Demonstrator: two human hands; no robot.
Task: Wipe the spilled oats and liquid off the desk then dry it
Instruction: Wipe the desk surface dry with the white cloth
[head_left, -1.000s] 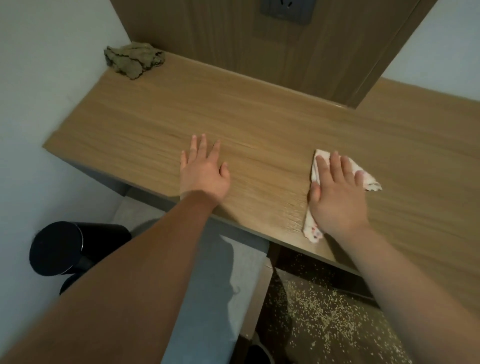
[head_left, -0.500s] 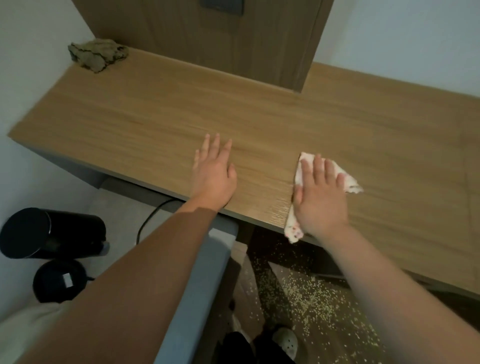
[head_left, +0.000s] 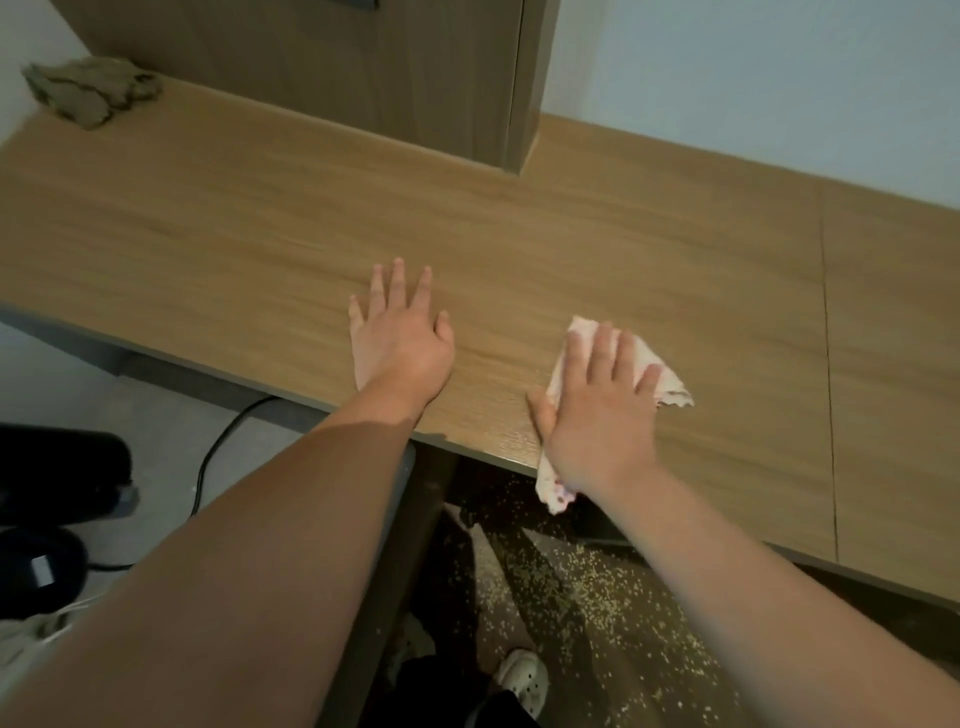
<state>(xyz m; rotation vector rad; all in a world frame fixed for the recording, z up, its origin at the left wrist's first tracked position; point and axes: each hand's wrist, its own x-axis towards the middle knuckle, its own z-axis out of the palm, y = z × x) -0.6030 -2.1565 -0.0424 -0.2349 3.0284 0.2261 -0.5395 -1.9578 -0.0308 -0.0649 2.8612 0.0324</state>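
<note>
The wooden desk runs across the view. My right hand lies flat with straight fingers on a white patterned cloth at the desk's front edge; one corner of the cloth hangs over the edge. A faint wet sheen shows on the wood just left of that hand. My left hand rests palm down on the bare desk, fingers spread, holding nothing. Scattered oats cover the floor below the desk.
A crumpled olive-green rag sits at the desk's far left corner. A wooden panel rises from the back of the desk. Black round objects and a cable lie on the floor at left. A white shoe shows below.
The view has shifted right along the desk. My right hand and the cloth have slid slightly toward the front edge. My left hand stays flat on the wood.
</note>
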